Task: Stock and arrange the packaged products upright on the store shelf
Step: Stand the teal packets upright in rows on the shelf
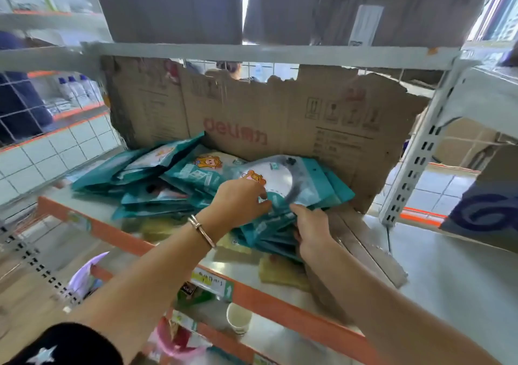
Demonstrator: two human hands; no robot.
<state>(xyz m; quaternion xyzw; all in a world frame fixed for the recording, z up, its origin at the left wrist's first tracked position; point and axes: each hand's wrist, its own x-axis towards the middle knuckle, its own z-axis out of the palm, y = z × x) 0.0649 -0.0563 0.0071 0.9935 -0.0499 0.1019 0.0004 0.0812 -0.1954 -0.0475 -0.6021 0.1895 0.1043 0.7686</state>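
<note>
The left hand (238, 199), with a bracelet (202, 230) on its wrist, has its fingers curled and pinches the near edge of the top packet (283, 179), a teal pouch with a round white window. The right hand (311, 230) is just beside it. Its thumb lies on top of the stack (260, 230) and its fingers are tucked against the stack's near side, gripping the edge. The stack is teal packets lying flat, not upright, toward the right of the shelf (448, 280). A second heap (134, 174) of the same packets lies flat and fanned out to the left, touching the stack. Blurred yellow packs (283, 276) lie under and in front of the stack, near the orange front edge (280, 305), which runs on a slant from upper left to lower right. Behind the packets a torn sheet of cardboard (252, 112) stands as a back wall, its ragged top just under the grey beam (252, 53) of the shelf above. A cardboard flap (364, 241) lies flat just right of the stack. Beyond the flap the shelf surface is bare out to a white slotted post (414, 162). On the shelf below stands a paper cup (238, 318).
</note>
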